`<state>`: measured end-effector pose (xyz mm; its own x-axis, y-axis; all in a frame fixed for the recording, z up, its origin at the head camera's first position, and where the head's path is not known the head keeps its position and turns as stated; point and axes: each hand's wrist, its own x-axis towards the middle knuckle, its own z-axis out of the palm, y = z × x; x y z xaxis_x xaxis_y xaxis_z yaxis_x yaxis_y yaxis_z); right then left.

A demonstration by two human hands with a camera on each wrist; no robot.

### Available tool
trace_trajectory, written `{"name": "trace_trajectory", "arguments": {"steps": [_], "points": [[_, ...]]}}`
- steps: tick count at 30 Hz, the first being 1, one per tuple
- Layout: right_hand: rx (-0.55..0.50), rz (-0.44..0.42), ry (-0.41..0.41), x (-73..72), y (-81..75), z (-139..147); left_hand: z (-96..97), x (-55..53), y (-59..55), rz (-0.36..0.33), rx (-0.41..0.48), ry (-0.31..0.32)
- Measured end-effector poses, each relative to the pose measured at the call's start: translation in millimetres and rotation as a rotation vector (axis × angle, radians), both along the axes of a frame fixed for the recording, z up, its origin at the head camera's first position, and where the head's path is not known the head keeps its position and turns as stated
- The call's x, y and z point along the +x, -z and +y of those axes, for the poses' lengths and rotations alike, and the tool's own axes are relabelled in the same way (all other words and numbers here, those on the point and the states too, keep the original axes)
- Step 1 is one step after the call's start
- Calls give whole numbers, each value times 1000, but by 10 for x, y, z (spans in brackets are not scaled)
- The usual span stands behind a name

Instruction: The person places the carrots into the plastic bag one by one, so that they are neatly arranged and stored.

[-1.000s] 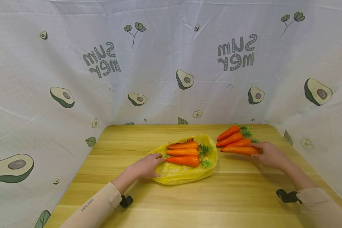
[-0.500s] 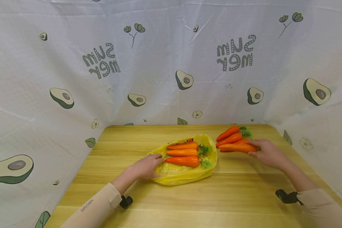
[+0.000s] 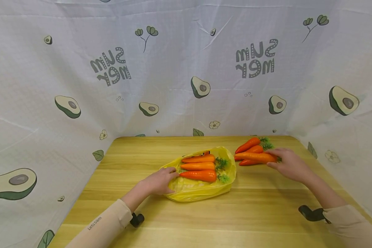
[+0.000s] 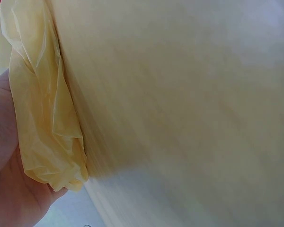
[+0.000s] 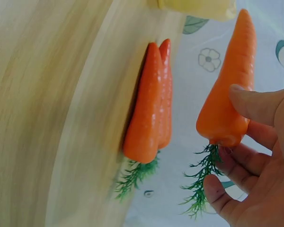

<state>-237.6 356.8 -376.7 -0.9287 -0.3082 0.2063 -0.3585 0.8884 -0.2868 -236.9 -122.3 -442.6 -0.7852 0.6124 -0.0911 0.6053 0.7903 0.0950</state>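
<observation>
My right hand pinches an orange carrot by its thick end, with the thumb on one side. Green leaves hang from that end, below the thumb. In the head view this carrot overlaps the other orange-red carrots lying at the back right. The right wrist view has it raised off the tabletop. At the middle of the table lies a yellow plastic bag, spread with three carrots in it. My left hand holds the bag's left edge; bunched plastic covers part of that hand in the left wrist view.
The wooden table carries the bag and the carrots. A white cloth printed with avocados hangs around its back and sides. Black straps show near both sleeves.
My right hand has lifted the carrot from the front of the right-hand pile and moved it slightly up and left. My left hand and the bag stay where they were.
</observation>
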Motion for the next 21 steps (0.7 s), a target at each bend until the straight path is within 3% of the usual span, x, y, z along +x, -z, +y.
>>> {"name": "trace_trajectory", "arguments": {"steps": [21], "points": [[0,-4,-10,152,-198,-318,0,6,-13,-8,-3,-2]]}}
